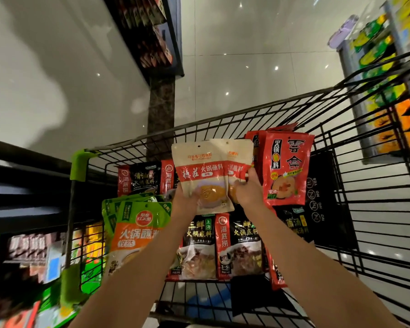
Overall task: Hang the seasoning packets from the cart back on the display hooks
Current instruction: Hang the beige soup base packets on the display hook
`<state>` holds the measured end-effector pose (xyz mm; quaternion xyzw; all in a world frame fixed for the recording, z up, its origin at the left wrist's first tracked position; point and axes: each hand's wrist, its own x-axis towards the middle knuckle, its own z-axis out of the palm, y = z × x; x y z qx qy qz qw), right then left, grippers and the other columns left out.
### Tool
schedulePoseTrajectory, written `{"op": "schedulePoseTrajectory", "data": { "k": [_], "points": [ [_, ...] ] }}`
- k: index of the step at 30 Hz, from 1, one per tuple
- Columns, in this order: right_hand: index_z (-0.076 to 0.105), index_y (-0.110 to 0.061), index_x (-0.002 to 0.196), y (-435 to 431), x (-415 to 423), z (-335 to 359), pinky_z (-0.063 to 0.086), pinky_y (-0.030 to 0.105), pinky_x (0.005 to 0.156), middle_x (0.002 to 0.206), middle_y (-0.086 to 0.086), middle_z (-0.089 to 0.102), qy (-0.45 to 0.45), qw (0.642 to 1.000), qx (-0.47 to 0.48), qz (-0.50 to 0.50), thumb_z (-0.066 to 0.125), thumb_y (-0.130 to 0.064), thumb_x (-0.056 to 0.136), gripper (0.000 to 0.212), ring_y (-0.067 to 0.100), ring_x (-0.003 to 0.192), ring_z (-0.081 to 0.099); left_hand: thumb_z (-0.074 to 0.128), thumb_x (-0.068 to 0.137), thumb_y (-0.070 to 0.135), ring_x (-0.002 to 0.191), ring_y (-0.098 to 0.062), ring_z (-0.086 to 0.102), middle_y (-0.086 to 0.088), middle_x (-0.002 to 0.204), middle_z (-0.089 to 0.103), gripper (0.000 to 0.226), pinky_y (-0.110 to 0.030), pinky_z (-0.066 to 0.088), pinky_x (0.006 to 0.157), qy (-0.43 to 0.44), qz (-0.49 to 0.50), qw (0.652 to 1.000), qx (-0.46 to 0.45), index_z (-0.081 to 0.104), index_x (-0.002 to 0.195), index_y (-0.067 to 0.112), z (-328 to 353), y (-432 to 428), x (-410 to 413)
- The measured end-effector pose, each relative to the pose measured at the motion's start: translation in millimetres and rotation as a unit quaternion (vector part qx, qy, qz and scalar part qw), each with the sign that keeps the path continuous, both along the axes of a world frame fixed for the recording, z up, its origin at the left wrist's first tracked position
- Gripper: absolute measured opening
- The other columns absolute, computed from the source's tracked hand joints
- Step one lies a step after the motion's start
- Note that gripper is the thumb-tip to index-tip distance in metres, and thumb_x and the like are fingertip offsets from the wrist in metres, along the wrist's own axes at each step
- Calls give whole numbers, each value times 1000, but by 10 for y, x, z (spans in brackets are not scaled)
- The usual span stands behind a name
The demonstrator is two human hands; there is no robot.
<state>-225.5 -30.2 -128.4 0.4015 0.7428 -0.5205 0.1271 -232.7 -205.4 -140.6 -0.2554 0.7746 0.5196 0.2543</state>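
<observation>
Over the black wire cart (355, 185) I hold two beige seasoning packets with red bands. My left hand (186, 200) grips the front beige packet (200, 171) at its lower edge. My right hand (249, 190) grips the second beige packet (237, 157), which is tucked partly behind the first. Each beige packet shows a small hang hole at its top. In the cart lie red packets (287, 166), green and orange packets (137, 228) and black and red packets (239, 245).
Dark shelving (21, 185) with packaged goods runs along the left, below it more packets (29, 252). A display rack (384, 74) with green, yellow and orange packets stands at the upper right. A shelf end and dark pillar (161, 110) stand beyond the cart on the glossy floor.
</observation>
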Motion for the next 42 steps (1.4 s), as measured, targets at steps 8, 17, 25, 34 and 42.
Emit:
{"op": "schedulePoseTrajectory", "data": {
  "k": [8,17,25,34,42],
  "points": [
    [54,-29,120,-287,126,580,41,15,55,109,-2,67,23,999,-5,-33,56,0,99,36,8,85,61,60,97,9,111,-30,68,0,121,68,58,-47,59,94,16,28,999,-43,41,147,29,211,-333,69],
    [63,-19,114,-390,280,870,58,31,57,102,7,72,42,982,-177,-46,62,2,94,29,17,70,67,58,98,37,109,-24,65,3,122,70,37,-49,52,103,-6,50,996,75,56,135,30,686,-523,166],
    [49,-48,123,-517,238,643,55,47,92,115,-3,67,-4,990,-141,16,58,-18,103,37,26,112,64,30,96,79,127,-16,54,8,135,60,73,-40,44,108,-38,27,983,177,47,147,30,691,-554,295],
    [46,-42,143,-360,-26,414,61,51,90,127,1,64,-3,984,-170,56,65,-34,98,49,26,110,68,82,86,22,108,-22,69,-1,126,67,64,-41,62,88,-32,40,989,140,44,137,25,371,-298,23],
    [33,-28,156,-36,-175,-256,44,50,109,145,10,47,-74,994,-67,-49,67,-32,92,72,33,131,49,71,94,4,114,-20,68,4,122,68,53,-36,61,90,20,54,990,127,43,135,23,-36,-84,-159]
  ]
}}
